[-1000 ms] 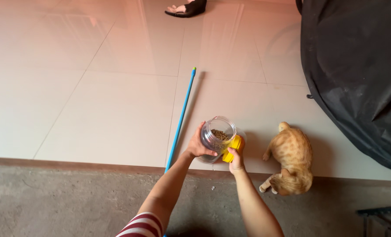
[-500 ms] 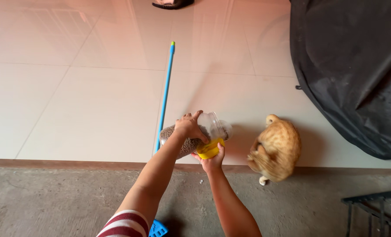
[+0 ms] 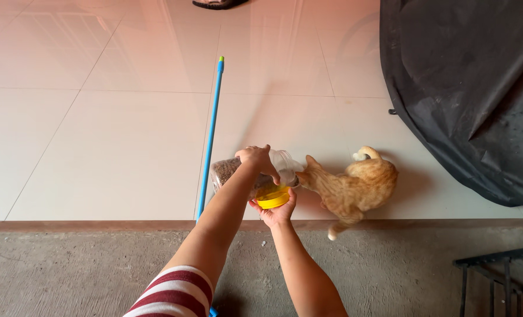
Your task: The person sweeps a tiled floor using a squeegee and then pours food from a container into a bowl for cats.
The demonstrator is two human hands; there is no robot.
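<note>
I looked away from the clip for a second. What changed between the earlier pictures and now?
The left hand tipped the clear jar from mouth-up onto its side, over the yellow lid cupped in the right hand. The orange cat turned and brought its head to the jar's mouth. Both hands kept their grips; the blue pole stayed put.

Both arms stretched fwd & down, forearms nearly crossing at wrists. Left hand (image 3: 256, 159) palm-down, fingers curled in grip. Right hand (image 3: 274, 211) palm-up below it, prob. cupped.

Home porch: glossy floor tiles (image 3: 97, 147), ginger cat (image 3: 355, 185), broom handle (image 3: 210, 129)
</note>
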